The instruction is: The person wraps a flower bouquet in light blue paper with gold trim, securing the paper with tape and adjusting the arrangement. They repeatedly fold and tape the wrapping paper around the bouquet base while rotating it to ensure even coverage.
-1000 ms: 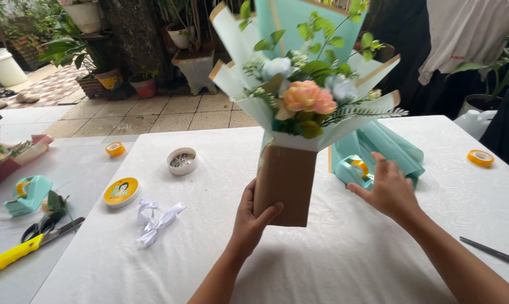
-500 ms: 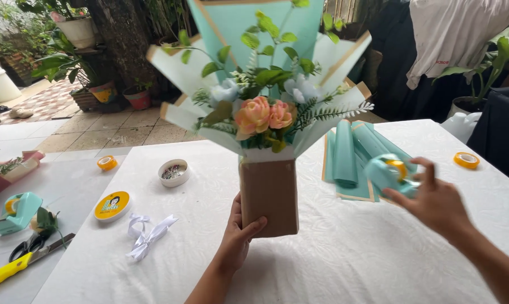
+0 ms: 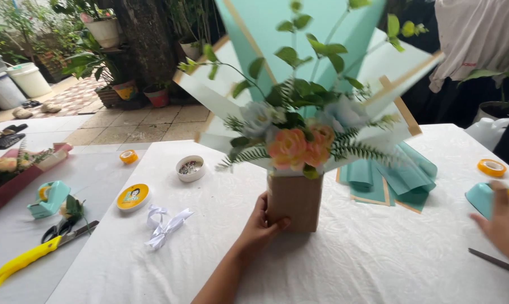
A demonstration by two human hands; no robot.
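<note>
A bouquet (image 3: 299,146) of peach roses, pale blue flowers and green sprigs stands upright on the white table (image 3: 378,264). It is wrapped in teal and white paper above a brown paper base (image 3: 297,200). My left hand (image 3: 260,225) grips that brown base from the left side. At the frame's right edge my right hand (image 3: 505,228) is blurred and closed around a teal tape dispenser (image 3: 481,197) low over the table.
Folded teal wrapping sheets (image 3: 401,177) lie behind the bouquet, a yellow tape roll (image 3: 491,167) to their right. On the left are a white ribbon bow (image 3: 164,222), small bowl (image 3: 190,168), round yellow tin (image 3: 133,197), yellow-handled cutter (image 3: 23,259) and scissors (image 3: 60,228). A person in white (image 3: 480,34) stands behind.
My right hand picked the teal tape dispenser up from the wrapping sheets and carried it right and down. The bouquet stays upright in my left hand, and the view has moved closer.
</note>
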